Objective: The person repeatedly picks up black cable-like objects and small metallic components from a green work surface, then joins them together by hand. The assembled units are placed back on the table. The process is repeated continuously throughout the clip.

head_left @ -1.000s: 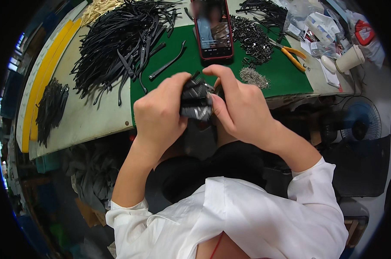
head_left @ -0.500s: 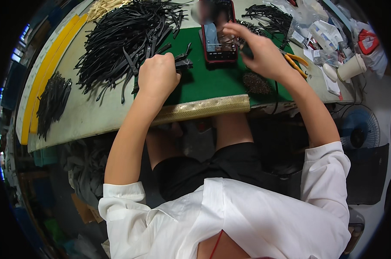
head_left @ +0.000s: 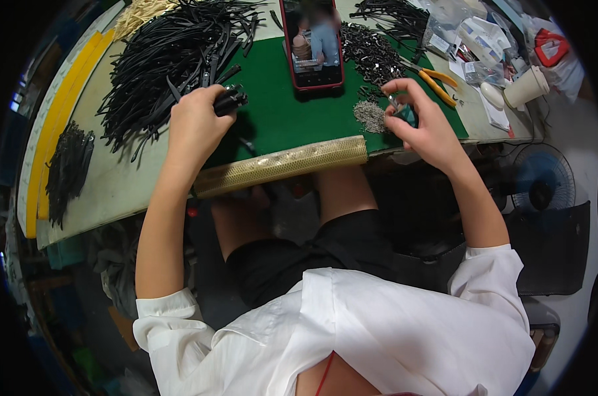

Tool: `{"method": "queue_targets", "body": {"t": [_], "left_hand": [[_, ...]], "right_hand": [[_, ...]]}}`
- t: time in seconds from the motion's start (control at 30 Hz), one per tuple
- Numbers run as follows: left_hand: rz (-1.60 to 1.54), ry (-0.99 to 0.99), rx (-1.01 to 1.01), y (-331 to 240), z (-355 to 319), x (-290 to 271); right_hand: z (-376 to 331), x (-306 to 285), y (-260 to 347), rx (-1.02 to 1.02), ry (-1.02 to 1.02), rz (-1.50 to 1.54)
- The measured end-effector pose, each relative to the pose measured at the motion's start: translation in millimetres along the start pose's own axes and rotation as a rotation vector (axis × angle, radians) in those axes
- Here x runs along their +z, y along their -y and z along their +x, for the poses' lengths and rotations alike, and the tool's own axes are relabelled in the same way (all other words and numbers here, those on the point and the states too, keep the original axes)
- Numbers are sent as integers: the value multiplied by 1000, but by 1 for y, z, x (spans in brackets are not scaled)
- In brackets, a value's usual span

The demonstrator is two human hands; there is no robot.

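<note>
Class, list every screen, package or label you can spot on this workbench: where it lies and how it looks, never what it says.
Phone: flat on the green mat, top centre; red-edged rectangle, screen lit.
Clear packets: top right corner; crumpled plastic with white and blue.
Red-and-white package: far right edge.
Paper cup: right, beside the packets; plain white, lying tilted.

Red phone [head_left: 311, 45] (screen lit), orange pliers [head_left: 436, 84], paper cup [head_left: 525, 86], fan [head_left: 542, 185]

Left hand [head_left: 193, 129] curled into a fist, knuckles up, forearm stretched forward from a rolled white sleeve. Right hand [head_left: 426, 125] raised farther to the right, thumb and fingertips [head_left: 393, 89] pinched together, wrist bent slightly, bare forearm angled inward. Hands well apart.
</note>
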State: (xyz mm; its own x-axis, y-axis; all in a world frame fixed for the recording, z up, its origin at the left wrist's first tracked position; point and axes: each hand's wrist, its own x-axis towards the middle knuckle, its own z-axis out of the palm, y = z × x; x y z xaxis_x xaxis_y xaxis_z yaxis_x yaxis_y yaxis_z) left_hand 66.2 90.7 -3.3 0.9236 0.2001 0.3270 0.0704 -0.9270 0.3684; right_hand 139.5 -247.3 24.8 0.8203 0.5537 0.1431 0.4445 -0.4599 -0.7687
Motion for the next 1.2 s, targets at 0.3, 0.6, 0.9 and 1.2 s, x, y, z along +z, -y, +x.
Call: {"method": "queue_targets", "body": {"t": [0.3, 0.6, 0.9, 1.2], "left_hand": [[126, 70, -30, 5, 16, 10], [-549, 125, -38, -13, -3, -27], [-1004, 141, -158, -34, -35, -24], [-1040, 106, -140, -43, -40, -23]], "right_hand": [[-14, -4, -12, -136, 136, -347], [-12, 5, -1, -190, 270, -482], [-11, 14, 9, -202, 258, -535], [-11, 17, 6, -161, 229, -545]]}}
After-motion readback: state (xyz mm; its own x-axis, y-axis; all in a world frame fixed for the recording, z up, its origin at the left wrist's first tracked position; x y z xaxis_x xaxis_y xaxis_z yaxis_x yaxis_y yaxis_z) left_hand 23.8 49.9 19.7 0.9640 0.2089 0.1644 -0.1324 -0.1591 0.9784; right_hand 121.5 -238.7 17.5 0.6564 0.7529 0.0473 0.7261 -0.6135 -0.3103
